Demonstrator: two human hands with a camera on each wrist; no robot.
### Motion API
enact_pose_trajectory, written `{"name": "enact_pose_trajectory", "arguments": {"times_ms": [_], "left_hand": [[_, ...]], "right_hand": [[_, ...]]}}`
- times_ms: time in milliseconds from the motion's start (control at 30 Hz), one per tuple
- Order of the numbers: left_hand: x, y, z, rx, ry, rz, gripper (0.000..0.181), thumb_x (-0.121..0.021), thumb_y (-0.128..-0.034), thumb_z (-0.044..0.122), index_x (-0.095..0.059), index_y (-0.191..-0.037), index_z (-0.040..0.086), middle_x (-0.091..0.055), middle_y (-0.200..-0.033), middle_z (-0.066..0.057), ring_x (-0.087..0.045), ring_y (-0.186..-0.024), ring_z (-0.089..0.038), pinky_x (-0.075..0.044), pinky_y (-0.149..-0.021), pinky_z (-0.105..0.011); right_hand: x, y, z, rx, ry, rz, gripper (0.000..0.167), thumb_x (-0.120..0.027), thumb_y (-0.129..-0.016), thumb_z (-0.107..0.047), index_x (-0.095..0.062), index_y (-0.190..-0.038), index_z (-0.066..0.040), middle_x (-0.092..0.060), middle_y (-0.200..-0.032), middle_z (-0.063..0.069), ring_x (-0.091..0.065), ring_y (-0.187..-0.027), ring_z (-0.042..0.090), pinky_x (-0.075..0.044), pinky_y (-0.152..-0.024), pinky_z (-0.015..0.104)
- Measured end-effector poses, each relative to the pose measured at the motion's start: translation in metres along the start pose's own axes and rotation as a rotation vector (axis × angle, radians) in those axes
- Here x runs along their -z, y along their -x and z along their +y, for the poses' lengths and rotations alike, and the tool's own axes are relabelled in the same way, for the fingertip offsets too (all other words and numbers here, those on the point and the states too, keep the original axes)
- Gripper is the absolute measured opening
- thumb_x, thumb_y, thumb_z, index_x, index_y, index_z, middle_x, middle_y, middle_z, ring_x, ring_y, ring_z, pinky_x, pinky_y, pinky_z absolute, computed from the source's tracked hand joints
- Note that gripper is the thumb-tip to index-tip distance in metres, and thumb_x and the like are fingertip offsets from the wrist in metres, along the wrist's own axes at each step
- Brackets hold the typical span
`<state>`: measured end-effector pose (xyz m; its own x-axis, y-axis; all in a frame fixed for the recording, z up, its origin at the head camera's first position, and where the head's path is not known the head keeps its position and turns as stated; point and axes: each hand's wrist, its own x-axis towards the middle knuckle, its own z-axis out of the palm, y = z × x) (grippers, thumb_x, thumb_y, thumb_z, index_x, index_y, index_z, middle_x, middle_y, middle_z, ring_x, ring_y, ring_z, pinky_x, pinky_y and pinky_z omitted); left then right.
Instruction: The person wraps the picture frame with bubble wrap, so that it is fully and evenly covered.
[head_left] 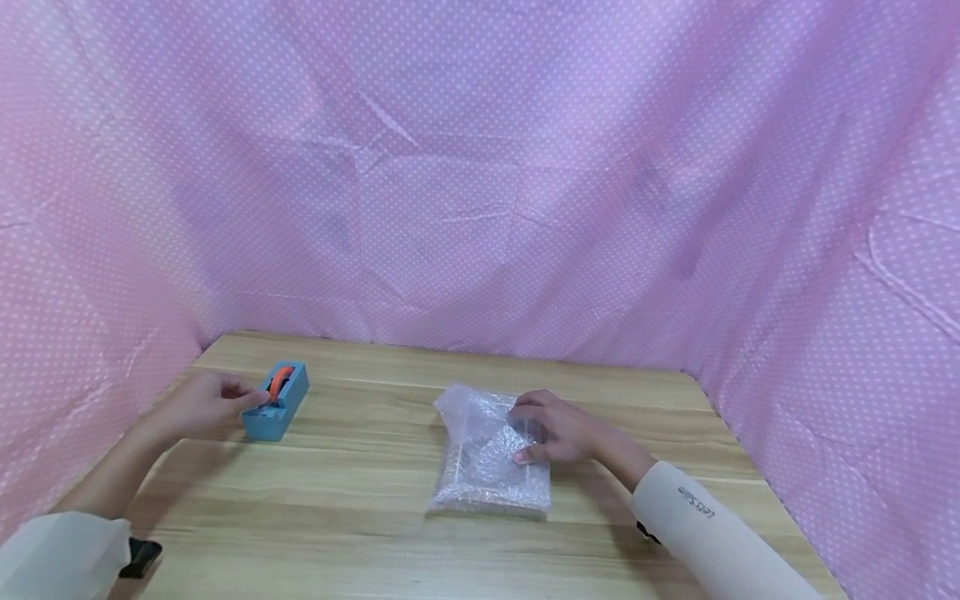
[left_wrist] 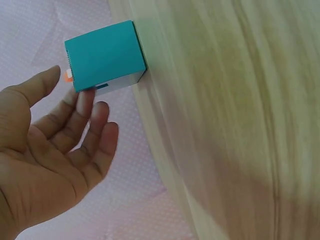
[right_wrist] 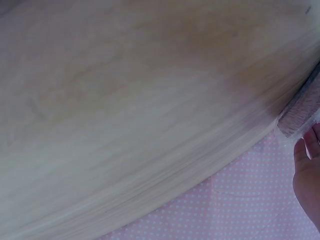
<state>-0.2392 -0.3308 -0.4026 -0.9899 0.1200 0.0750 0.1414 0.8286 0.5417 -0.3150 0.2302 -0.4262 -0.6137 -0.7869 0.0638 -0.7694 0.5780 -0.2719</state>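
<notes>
A blue tape dispenser (head_left: 268, 423) with an orange tape roll (head_left: 281, 382) stands at the table's left side. My left hand (head_left: 206, 406) reaches its near left side. In the left wrist view, the fingers of the left hand (left_wrist: 55, 145) are at the lower edge of the dispenser (left_wrist: 105, 55), thumb spread apart from them; whether they touch it is hard to tell. Right of the table's middle lies a flat package in clear bubble wrap (head_left: 483, 458). On its right part rests my right hand (head_left: 558, 429), fingers loosely bent. Only part of the right hand (right_wrist: 307, 180) shows in the right wrist view.
Both things are on a light wooden table (head_left: 337, 517). Pink cloth with white dots (head_left: 480, 250) hangs behind the table and along both sides. A dark strap piece (head_left: 140, 557) shows below the left sleeve.
</notes>
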Motion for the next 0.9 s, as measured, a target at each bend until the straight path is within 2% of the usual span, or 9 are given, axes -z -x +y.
{"name": "enact_pose_trajectory", "arguments": {"times_ms": [167,333,500,633,733,900], "left_hand": [[-0.002,-0.003,-0.004,0.056,0.062,-0.063,0.035,-0.064,-0.1016,0.039,-0.078,-0.094,0.007,-0.065,-0.084,-0.001,-0.052,-0.077,-0.015,-0.045,-0.059,-0.027],[-0.004,-0.006,-0.005,0.085,0.111,-0.092,0.038,-0.063,-0.1023,0.037,-0.079,-0.101,0.003,-0.068,-0.098,-0.004,-0.053,-0.087,-0.018,-0.047,-0.065,-0.027],[-0.006,-0.008,-0.005,0.168,0.223,-0.12,0.044,-0.062,-0.1027,0.038,-0.074,-0.111,-0.004,-0.061,-0.092,-0.005,-0.052,-0.081,-0.017,-0.049,-0.064,-0.03],[-0.007,-0.011,-0.004,0.222,0.261,-0.106,0.052,-0.062,-0.1022,0.04,-0.069,-0.122,-0.008,-0.063,-0.099,-0.008,-0.054,-0.085,-0.018,-0.052,-0.068,-0.033],[-0.007,-0.013,-0.002,0.237,0.245,-0.08,0.05,-0.062,-0.1017,0.041,-0.07,-0.117,-0.006,-0.064,-0.102,-0.009,-0.055,-0.088,-0.019,-0.051,-0.069,-0.033],[-0.009,-0.015,0.0,0.238,0.233,-0.039,0.044,-0.064,-0.1002,0.034,-0.071,-0.11,-0.008,-0.06,-0.089,-0.006,-0.051,-0.08,-0.02,-0.045,-0.062,-0.03]], "right_hand": [[0.0,-0.001,0.0,0.01,0.002,0.006,0.067,-0.073,-0.088,-0.057,-0.061,-0.14,-0.015,-0.053,-0.143,0.01,-0.047,-0.135,0.029,-0.042,-0.111,0.052],[0.0,-0.001,0.0,0.012,0.004,0.007,0.067,-0.073,-0.088,-0.057,-0.061,-0.14,-0.015,-0.053,-0.143,0.011,-0.047,-0.134,0.03,-0.042,-0.111,0.053],[0.0,-0.001,0.0,0.017,0.005,0.011,0.067,-0.073,-0.089,-0.055,-0.061,-0.139,-0.014,-0.053,-0.143,0.012,-0.047,-0.134,0.031,-0.042,-0.111,0.053],[-0.001,-0.002,-0.001,0.013,0.006,0.011,0.066,-0.073,-0.089,-0.053,-0.061,-0.139,-0.013,-0.053,-0.144,0.013,-0.047,-0.135,0.032,-0.042,-0.112,0.053],[-0.001,-0.003,-0.001,0.018,0.005,0.014,0.065,-0.073,-0.09,-0.052,-0.061,-0.139,-0.011,-0.053,-0.143,0.014,-0.048,-0.134,0.033,-0.043,-0.111,0.054],[0.0,-0.004,-0.003,0.01,-0.006,0.014,0.067,-0.073,-0.09,-0.053,-0.061,-0.139,-0.01,-0.053,-0.143,0.015,-0.047,-0.134,0.033,-0.044,-0.109,0.054]]}}
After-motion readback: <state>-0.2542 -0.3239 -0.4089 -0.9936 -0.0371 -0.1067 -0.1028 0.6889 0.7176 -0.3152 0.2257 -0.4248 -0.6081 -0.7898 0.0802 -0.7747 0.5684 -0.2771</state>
